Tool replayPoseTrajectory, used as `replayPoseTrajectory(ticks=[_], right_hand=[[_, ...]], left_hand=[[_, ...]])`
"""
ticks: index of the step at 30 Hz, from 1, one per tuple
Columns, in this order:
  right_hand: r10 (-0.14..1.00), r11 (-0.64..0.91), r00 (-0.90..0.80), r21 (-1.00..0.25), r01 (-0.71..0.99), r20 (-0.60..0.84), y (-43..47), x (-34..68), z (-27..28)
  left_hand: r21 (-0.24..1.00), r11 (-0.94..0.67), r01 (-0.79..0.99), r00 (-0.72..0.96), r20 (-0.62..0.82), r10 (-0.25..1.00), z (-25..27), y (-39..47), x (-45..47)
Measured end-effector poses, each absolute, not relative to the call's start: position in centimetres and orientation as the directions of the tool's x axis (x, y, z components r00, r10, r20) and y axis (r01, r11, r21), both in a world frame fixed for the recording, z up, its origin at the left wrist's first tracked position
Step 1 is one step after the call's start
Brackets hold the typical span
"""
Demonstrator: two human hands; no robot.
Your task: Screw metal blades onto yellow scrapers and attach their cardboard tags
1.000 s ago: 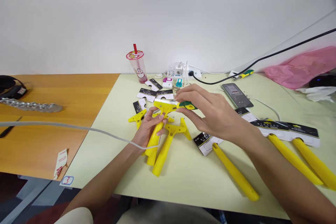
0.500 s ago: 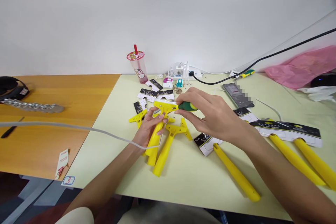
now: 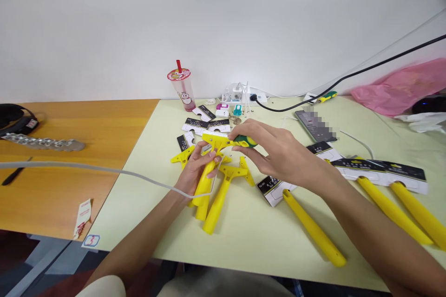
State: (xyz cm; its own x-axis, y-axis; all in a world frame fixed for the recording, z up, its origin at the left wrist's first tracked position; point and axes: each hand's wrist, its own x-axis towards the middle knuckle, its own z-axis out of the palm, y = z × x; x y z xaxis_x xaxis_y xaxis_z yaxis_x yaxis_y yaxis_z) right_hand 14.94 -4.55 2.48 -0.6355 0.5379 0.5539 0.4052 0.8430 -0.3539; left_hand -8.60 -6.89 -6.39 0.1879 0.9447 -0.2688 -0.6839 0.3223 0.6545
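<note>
My left hand [image 3: 193, 171] is wrapped round the handle of a yellow scraper [image 3: 205, 177], its wide head tilted up and away from me. In my right hand [image 3: 272, 148] is a green-and-yellow screwdriver [image 3: 245, 141], pinched by the handle. Its tip end meets the right part of the scraper's head; my fingers and the head hide the exact contact. Under and beside my left hand lie several more yellow scrapers, one of them a scraper [image 3: 223, 199] with its handle toward me. A thin grey cable [image 3: 149, 182] crosses in front of my left forearm.
Black-and-white cards [image 3: 195, 125] lie behind the scrapers. A cup with a red straw [image 3: 183, 90], a power strip [image 3: 240, 96] and a phone [image 3: 315, 126] are farther back. Carded yellow scrapers [image 3: 313, 227] are at right, near a pink bag [image 3: 397, 88]. An orange table [image 3: 104, 148] adjoins at left.
The screwdriver handle has turned in my right fingers, showing more yellow. The scraper head and screwdriver have shifted slightly left; my left hand keeps its grip.
</note>
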Motion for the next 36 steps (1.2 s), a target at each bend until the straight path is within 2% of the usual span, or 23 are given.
replayPoseTrajectory(ticks=[4,6,15,19,27,32,36], right_hand=[[0.458,0.878,-0.574,-0.244,0.411,0.679,-4.13,14.94,2.21],[0.452,0.87,-0.548,-0.214,0.443,0.704,-3.99,14.93,2.13],[0.495,0.755,-0.56,-0.009,0.656,0.664,-3.9,14.67,2.07],[0.514,0.741,-0.557,-0.01,0.671,0.653,-3.74,14.9,1.94],[0.63,0.636,-0.479,-0.052,0.77,0.612,-4.27,14.77,2.63],[0.638,0.576,-0.42,-0.037,0.817,0.645,-4.46,14.5,2.54],[0.655,0.531,-0.346,-0.084,0.843,0.672,-4.38,14.24,2.01]], left_hand=[[0.665,0.325,-0.672,0.22,-0.24,0.946,-6.54,-7.13,-8.62],[0.672,0.334,-0.661,0.242,-0.23,0.943,-6.65,-7.23,-8.61],[0.681,0.325,-0.656,0.23,-0.23,0.946,-6.71,-7.12,-8.61],[0.69,0.306,-0.655,0.204,-0.229,0.952,-6.68,-7.03,-8.61],[0.721,0.284,-0.632,0.186,-0.215,0.959,-6.83,-6.96,-8.69],[0.742,0.277,-0.611,0.189,-0.203,0.961,-7.01,-7.07,-8.51],[0.751,0.239,-0.616,0.143,-0.193,0.971,-6.88,-7.33,-8.33]])
